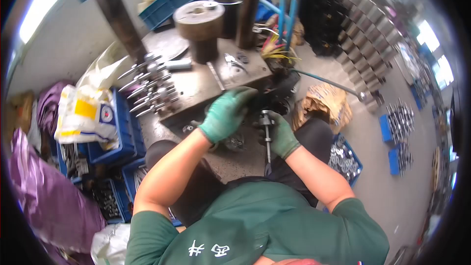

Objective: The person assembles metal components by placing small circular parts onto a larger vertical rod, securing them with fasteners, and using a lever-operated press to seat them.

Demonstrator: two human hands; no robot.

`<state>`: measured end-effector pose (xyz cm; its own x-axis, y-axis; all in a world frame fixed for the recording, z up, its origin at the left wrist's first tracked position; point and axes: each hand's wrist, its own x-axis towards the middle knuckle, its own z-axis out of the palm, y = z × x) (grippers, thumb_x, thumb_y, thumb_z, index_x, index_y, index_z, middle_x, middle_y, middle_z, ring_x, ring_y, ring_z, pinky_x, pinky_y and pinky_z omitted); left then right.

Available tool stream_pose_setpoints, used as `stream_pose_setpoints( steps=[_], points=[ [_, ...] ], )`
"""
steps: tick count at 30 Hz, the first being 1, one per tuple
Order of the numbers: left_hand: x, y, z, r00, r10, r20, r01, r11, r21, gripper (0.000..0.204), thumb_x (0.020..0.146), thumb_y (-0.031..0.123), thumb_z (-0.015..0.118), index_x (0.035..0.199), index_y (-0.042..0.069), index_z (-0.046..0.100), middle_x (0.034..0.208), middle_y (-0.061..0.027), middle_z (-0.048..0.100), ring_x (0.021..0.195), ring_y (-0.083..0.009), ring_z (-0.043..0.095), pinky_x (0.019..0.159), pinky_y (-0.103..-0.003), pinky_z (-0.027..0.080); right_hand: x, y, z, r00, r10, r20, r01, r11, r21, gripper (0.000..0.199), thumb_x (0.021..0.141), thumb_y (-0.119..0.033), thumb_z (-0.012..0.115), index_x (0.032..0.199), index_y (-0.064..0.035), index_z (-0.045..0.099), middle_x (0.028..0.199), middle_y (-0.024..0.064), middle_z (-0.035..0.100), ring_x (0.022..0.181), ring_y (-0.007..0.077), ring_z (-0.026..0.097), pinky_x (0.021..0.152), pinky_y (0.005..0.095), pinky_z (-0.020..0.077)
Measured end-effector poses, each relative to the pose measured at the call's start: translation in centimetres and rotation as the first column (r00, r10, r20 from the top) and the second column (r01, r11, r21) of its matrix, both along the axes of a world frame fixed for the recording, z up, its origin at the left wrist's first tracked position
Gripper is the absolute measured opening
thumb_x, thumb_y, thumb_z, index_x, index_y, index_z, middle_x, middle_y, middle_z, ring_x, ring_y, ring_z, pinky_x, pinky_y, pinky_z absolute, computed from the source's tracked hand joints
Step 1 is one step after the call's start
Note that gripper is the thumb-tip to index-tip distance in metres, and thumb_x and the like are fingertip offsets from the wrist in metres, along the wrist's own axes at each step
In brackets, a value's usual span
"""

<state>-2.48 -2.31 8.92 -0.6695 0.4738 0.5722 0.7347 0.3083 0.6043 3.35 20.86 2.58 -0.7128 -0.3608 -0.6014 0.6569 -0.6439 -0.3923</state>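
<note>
My right hand, in a green glove, is closed around a slim metal shaft with a wider round head at its top. The shaft stands nearly upright above my lap. My left hand, also gloved in green, is at the front edge of the steel machine table. Its fingers reach right, apart from the thumb, with nothing visible in them; the darker fingertips are blurred. Several shiny metal shafts lie heaped on the table's left side. A thick round press head stands farther back on the table.
Left are blue crates, a white and yellow sack and purple sheeting. A blue bin of metal parts is beside my right knee, with crumpled brown paper beyond. Stacked metal cylinders stand far right.
</note>
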Motion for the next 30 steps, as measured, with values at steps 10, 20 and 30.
stream_pose_setpoints(
  steps=[10, 20, 30],
  points=[
    [-3.1, -3.9, -4.8, 0.968, -0.006, 0.251, 0.033, 0.994, -0.102, 0.049, 0.095, -0.005, 0.065, 0.143, 0.001, 0.059, 0.135, -0.0157, 0.064, 0.122, -0.0284, 0.063, 0.109, -0.040, 0.049, 2.2, 3.9, 6.3, 0.860, -0.307, -0.406, 0.305, 0.950, -0.071, 0.027, 0.097, -0.045, 0.072, 0.103, -0.0190, 0.065, 0.087, 0.0100, 0.077, 0.054, 0.0185, 0.064, 0.052, 0.0346, 0.0543],
    [0.5, -0.6, -4.7, 0.918, -0.095, 0.386, 0.258, 0.882, -0.396, 0.048, 0.095, -0.007, 0.062, 0.142, 0.001, 0.061, 0.135, -0.0148, 0.064, 0.123, -0.0279, 0.065, 0.107, -0.039, 0.052, 13.5, 21.5, 4.2, 0.477, -0.836, -0.273, 0.850, 0.517, -0.098, 0.054, 0.102, -0.065, 0.056, 0.101, -0.0114, 0.066, 0.085, 0.0149, 0.074, 0.051, 0.0170, 0.062, 0.046, 0.0296, 0.0511],
    [1.6, 0.0, -4.8, 0.891, -0.071, 0.449, 0.336, 0.767, -0.546, 0.043, 0.098, -0.001, 0.067, 0.140, 0.002, 0.063, 0.133, -0.0134, 0.065, 0.124, -0.0274, 0.063, 0.109, -0.037, 0.050, 38.3, 32.2, -25.6, -0.077, -0.997, 0.022, 0.895, -0.060, 0.442, 0.039, 0.102, -0.052, 0.054, 0.081, -0.0207, 0.063, 0.069, 0.0019, 0.064, 0.055, 0.0228, 0.060, 0.049, 0.0420, 0.0477]
  ],
)
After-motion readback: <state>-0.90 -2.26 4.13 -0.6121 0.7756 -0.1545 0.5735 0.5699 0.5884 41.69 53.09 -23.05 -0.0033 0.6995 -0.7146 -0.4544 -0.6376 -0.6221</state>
